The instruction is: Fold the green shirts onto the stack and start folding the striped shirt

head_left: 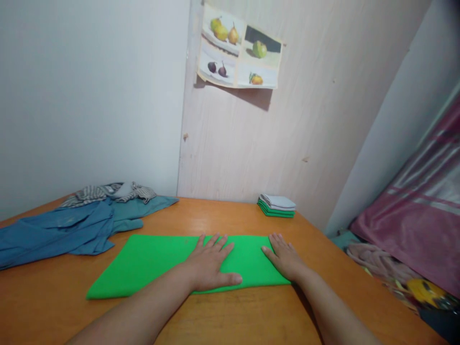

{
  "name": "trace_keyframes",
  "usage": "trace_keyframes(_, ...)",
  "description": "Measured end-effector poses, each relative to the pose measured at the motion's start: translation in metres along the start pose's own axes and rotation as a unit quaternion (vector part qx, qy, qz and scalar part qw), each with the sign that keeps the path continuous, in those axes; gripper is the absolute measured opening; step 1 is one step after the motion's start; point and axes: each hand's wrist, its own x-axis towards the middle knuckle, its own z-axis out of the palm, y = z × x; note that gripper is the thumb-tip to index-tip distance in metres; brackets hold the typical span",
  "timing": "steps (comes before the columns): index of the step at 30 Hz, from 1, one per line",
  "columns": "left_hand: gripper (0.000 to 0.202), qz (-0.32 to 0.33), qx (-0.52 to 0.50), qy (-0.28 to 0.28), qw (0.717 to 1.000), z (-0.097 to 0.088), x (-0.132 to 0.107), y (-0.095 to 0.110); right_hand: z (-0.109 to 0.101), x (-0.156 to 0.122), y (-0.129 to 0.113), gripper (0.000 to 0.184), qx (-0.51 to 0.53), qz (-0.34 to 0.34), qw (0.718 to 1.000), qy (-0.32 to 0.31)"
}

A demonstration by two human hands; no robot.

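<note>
A bright green cloth, folded into a long flat strip, lies across the table in front of me. My left hand rests palm down near its middle, fingers spread and thumb pointing right. On the cloth's right end my right hand lies flat, its fingers stretched forward and the thumb apart. Neither hand grips anything; both touch the top of the cloth. The cloth's right edge is partly hidden under my right hand and wrist.
Blue garments and a striped cloth lie heaped at the left on the orange table. A small stack of folded grey and green cloths sits at the back right. Beyond the table's right edge hangs a pink curtain.
</note>
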Motion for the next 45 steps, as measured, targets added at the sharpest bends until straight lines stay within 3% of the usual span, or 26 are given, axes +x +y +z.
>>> trace_keyframes(6,0.102,0.0,-0.006,0.002,1.0,-0.004,-0.001,0.002,-0.004,0.001,-0.004,0.091,-0.022,0.002,1.0,-0.007)
trace_keyframes(10,0.086,-0.033,-0.022,0.054,0.998,-0.014,-0.005,-0.007,-0.02,0.002,-0.02,0.086,-0.025,0.003,1.0,0.011)
trace_keyframes(13,0.071,-0.068,-0.011,0.093,0.993,-0.018,-0.015,-0.018,-0.031,0.002,-0.049,0.079,0.008,-0.037,0.999,0.033)
trace_keyframes(16,0.062,-0.089,0.006,0.096,0.991,-0.017,-0.027,-0.027,-0.033,0.001,-0.088,0.079,0.051,-0.107,0.992,0.03)
trace_keyframes(22,0.068,-0.125,0.02,0.055,0.99,-0.009,-0.046,-0.031,-0.011,-0.006,-0.149,0.087,0.068,-0.183,0.981,0.002)
trace_keyframes(28,0.076,-0.125,0.018,0.04,0.991,-0.004,-0.047,-0.033,0.01,-0.012,-0.153,0.087,0.038,-0.183,0.982,-0.019)
trace_keyframes(35,0.08,-0.125,0.006,0.044,0.991,0.0,-0.046,-0.034,0.003,-0.013,-0.156,0.087,0.03,-0.179,0.983,-0.021)
trace_keyframes(39,0.079,-0.126,-0.008,0.048,0.991,0.002,-0.045,-0.033,0.001,-0.015,-0.167,0.081,0.041,-0.215,0.976,0.003)
trace_keyframes(45,0.075,-0.121,-0.02,0.035,0.992,0.001,-0.045,-0.033,0.013,-0.015,-0.173,0.081,0.052,-0.238,0.969,-0.039)
